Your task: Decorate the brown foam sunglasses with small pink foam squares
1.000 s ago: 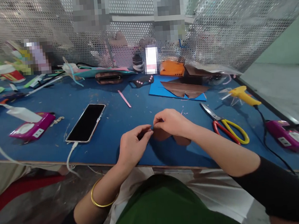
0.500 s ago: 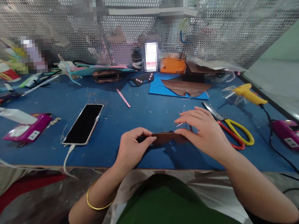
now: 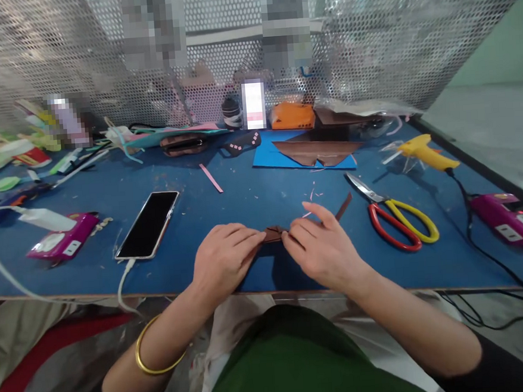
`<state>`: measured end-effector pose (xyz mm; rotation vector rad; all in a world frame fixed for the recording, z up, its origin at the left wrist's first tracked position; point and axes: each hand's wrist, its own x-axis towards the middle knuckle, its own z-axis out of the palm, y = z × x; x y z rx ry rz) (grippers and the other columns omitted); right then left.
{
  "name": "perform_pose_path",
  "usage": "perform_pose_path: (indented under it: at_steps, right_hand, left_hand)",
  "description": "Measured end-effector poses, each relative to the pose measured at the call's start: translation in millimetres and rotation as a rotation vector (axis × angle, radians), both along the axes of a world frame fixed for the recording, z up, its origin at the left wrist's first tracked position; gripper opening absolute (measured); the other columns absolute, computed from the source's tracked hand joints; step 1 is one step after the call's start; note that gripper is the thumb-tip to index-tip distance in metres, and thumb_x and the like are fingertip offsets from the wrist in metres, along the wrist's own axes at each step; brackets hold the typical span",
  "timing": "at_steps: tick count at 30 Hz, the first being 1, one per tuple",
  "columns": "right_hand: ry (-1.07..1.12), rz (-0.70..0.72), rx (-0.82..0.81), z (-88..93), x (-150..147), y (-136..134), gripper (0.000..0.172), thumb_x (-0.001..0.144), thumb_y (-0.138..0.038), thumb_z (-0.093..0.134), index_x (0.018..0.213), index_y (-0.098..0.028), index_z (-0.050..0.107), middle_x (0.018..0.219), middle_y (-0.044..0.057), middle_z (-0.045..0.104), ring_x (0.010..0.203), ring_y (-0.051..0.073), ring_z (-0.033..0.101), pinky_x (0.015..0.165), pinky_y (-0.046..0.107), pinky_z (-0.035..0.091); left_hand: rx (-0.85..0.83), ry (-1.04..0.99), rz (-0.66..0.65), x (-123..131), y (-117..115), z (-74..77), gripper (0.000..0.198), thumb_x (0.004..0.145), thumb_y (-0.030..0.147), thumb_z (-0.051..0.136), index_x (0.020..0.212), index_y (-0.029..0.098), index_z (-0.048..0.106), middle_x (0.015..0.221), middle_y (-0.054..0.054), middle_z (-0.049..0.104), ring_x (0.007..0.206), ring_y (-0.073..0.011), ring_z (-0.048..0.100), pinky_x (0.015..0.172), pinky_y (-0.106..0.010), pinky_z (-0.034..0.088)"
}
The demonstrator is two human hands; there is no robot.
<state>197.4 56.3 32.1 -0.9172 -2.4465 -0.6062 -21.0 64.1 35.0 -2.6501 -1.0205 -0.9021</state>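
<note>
1. The left hand [image 3: 225,255] is gripping the left part of a brown piece [image 3: 272,235] with its fingertips.
2. The right hand [image 3: 323,248] is pinching the same piece from the right.
3. The brown piece is spanning both hands near the counter's [image 3: 245,212] front edge.
4. Scissors [image 3: 382,200] are lying towards the counter's right edge.

one head-worn view looks forward and down, near above the blue table [image 3: 238,206]
</note>
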Motion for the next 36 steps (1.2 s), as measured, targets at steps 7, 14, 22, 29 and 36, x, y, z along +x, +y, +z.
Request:
perform_pose_path:
  at_steps: [7,14,22,29,36]
  right_hand:
    - [-0.126,-0.029,0.018,-11.3,-5.5,-15.2,0.029,0.091,-0.007,0.046,0.083,-0.015,0.073,0.074,0.006,0.067,0.08,0.02,0.061,0.109,0.048,0.039]
    - [0.102,-0.148,-0.161,-10.9,-15.5,-29.3,0.032,0.092,-0.007,0.045,0.111,-0.009,0.07,0.101,0.012,0.073,0.098,0.024,0.062,0.103,0.048,0.04]
    - [0.186,-0.083,-0.297,-21.9,-33.5,-32.3,0.033,0.091,-0.009,0.045,0.113,-0.001,0.069,0.103,0.015,0.071,0.094,0.027,0.059,0.092,0.044,0.042]
    - [0.204,-0.057,-0.383,-20.3,-32.1,-28.5,0.033,0.09,-0.007,0.043,0.11,-0.001,0.07,0.101,0.015,0.07,0.096,0.026,0.056,0.1,0.044,0.039]
    - [0.225,-0.085,-0.339,-26.0,-29.3,-34.2,0.037,0.09,-0.008,0.042,0.118,-0.004,0.066,0.112,0.013,0.071,0.102,0.024,0.06,0.106,0.043,0.036]
  left_hand:
    - [-0.045,0.067,0.046,1.4,-26.9,-14.7,0.021,0.092,0.022,0.058,0.105,0.015,0.072,0.096,-0.007,0.078,0.087,-0.0227,0.069,0.077,-0.037,0.051]
    - [-0.104,0.179,0.041,5.6,-28.5,-11.3,0.027,0.094,0.026,0.053,0.108,0.01,0.07,0.099,-0.01,0.074,0.094,-0.0252,0.065,0.081,-0.039,0.049]
    - [-0.132,0.173,0.025,1.5,-30.3,-15.9,0.03,0.096,0.023,0.047,0.107,0.009,0.07,0.101,-0.01,0.073,0.098,-0.0257,0.062,0.087,-0.039,0.043]
    - [-0.18,0.147,0.008,0.1,-27.1,-15.1,0.032,0.096,0.023,0.045,0.105,0.009,0.072,0.1,-0.01,0.074,0.098,-0.0255,0.062,0.09,-0.039,0.04]
    - [-0.096,0.146,-0.019,-1.5,-30.4,-20.7,0.031,0.094,0.019,0.05,0.114,0.005,0.069,0.117,-0.011,0.073,0.111,-0.0272,0.062,0.097,-0.041,0.039]
